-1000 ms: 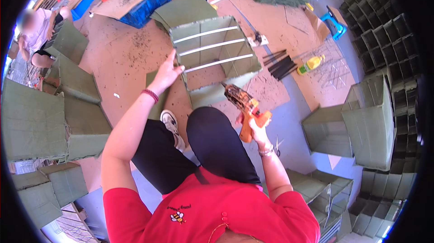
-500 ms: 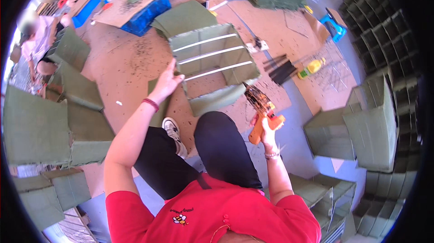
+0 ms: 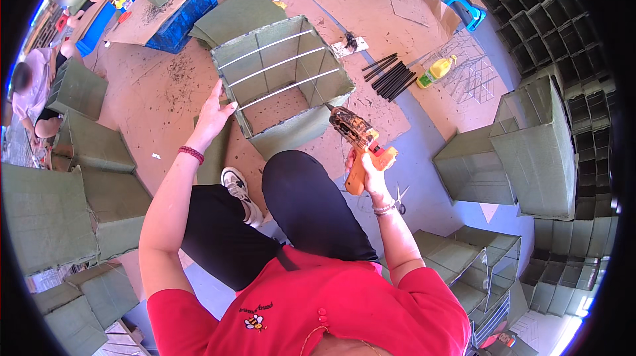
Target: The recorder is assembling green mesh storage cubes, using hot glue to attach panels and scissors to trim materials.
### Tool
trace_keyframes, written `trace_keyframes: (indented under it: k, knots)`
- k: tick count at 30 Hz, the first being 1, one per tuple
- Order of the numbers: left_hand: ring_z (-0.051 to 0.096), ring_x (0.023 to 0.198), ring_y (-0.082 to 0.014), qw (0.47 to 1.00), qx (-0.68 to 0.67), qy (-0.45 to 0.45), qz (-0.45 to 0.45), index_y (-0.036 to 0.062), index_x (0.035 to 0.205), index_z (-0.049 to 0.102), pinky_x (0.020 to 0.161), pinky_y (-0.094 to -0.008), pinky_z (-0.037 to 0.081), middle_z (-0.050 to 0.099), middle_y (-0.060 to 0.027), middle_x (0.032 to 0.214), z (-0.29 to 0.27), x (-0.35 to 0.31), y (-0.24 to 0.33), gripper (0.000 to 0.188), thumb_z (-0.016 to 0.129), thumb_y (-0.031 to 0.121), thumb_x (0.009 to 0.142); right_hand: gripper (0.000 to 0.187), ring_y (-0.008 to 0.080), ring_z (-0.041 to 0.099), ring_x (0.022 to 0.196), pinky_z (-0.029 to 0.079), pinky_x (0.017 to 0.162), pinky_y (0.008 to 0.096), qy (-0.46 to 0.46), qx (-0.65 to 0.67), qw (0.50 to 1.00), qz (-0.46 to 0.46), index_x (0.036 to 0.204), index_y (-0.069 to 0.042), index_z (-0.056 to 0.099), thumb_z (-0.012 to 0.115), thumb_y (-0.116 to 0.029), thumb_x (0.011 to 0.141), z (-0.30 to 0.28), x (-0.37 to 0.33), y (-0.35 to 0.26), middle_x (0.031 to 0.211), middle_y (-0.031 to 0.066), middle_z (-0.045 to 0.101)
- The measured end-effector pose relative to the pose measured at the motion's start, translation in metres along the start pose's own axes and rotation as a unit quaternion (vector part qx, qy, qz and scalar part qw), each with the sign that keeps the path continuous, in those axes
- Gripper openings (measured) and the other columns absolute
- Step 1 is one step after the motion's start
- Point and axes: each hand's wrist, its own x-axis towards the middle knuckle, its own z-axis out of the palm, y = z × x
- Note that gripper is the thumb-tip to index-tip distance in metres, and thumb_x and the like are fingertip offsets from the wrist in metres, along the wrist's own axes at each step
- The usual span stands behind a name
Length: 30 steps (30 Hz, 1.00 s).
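Note:
A green fabric-covered box [image 3: 291,132] lies before my knees, its open side up, with white rods across the opening. My left hand [image 3: 213,117] is at its left rim, the thumb over the edge and the fingers along the outside. In my right hand [image 3: 371,174] is an orange hot glue gun [image 3: 358,132], gripped by its handle. Its front part is stained dark, and its tip reaches the box's front rim near the right corner. Beside my right wrist a pair of scissors [image 3: 400,205] lies on the floor.
Black sticks [image 3: 392,79] and a yellow bottle [image 3: 435,72] lie to the right of the box. A power strip [image 3: 350,46] is behind it. Stacked green boxes [image 3: 536,151] line the right side, more [image 3: 46,217] the left. Other people [image 3: 40,78] sit at the far left.
The whole scene has shifted left and slightly up in the view. My left hand stays at the box's rim and the glue gun's tip stays at its front edge.

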Motion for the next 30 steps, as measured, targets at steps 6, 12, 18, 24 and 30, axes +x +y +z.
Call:
trace_keyframes:
  k: [6,12,18,24,30]
  knots:
    - [0.062,0.090,-0.0193,0.999,-0.038,0.000,-0.021,0.0025,0.142,0.019,0.090,-0.0326,0.044,0.042,-0.0196,0.135,-0.001,-0.002,0.004,0.071,0.059,0.007,0.084,0.042,0.0161,0.054,0.065,0.048,0.057,0.0302,0.009,0.000,1.000,0.005,0.108,-0.001,0.049,0.059,-0.037,0.086,-0.002,0.000,0.003,0.083,0.0087,0.054]
    - [0.047,0.118,-0.0220,0.996,-0.069,-0.040,-0.050,0.0043,0.144,0.015,0.096,-0.0323,0.041,0.029,-0.0182,0.144,-0.004,-0.002,0.008,0.070,0.054,0.002,0.086,0.031,0.0152,0.057,0.069,0.050,0.060,0.0296,0.013,0.022,1.000,-0.003,0.106,-0.001,0.050,0.055,-0.026,0.090,-0.006,0.000,0.003,0.088,0.0077,0.056]
    - [0.026,0.134,-0.0231,0.996,-0.064,-0.036,-0.044,0.0021,0.143,0.016,0.104,-0.0324,0.032,0.029,-0.0174,0.144,-0.004,-0.004,0.015,0.070,0.054,0.000,0.085,0.030,0.0150,0.057,0.067,0.050,0.060,0.0293,0.022,0.022,1.000,0.001,0.106,-0.001,0.050,0.055,-0.026,0.090,-0.008,0.000,0.000,0.087,0.0075,0.056]
    - [0.062,0.095,-0.0192,1.000,0.000,0.008,0.011,0.0038,0.143,0.020,0.093,-0.0336,0.041,0.043,-0.0181,0.135,-0.001,0.001,-0.005,0.071,0.059,0.008,0.084,0.031,0.0148,0.057,0.067,0.050,0.059,0.0291,0.022,0.025,0.999,-0.011,0.107,0.000,0.050,0.055,-0.026,0.090,-0.005,0.002,-0.002,0.086,0.0074,0.056]
    - [0.061,0.093,-0.0186,1.000,-0.010,0.007,0.004,0.0052,0.143,0.020,0.092,-0.0333,0.042,0.043,-0.0173,0.135,0.001,0.001,-0.004,0.071,0.059,0.008,0.085,0.029,0.0147,0.056,0.066,0.049,0.058,0.0290,0.036,0.020,0.999,-0.013,0.104,-0.001,0.050,0.054,-0.027,0.090,-0.015,0.003,0.003,0.084,0.0071,0.055]
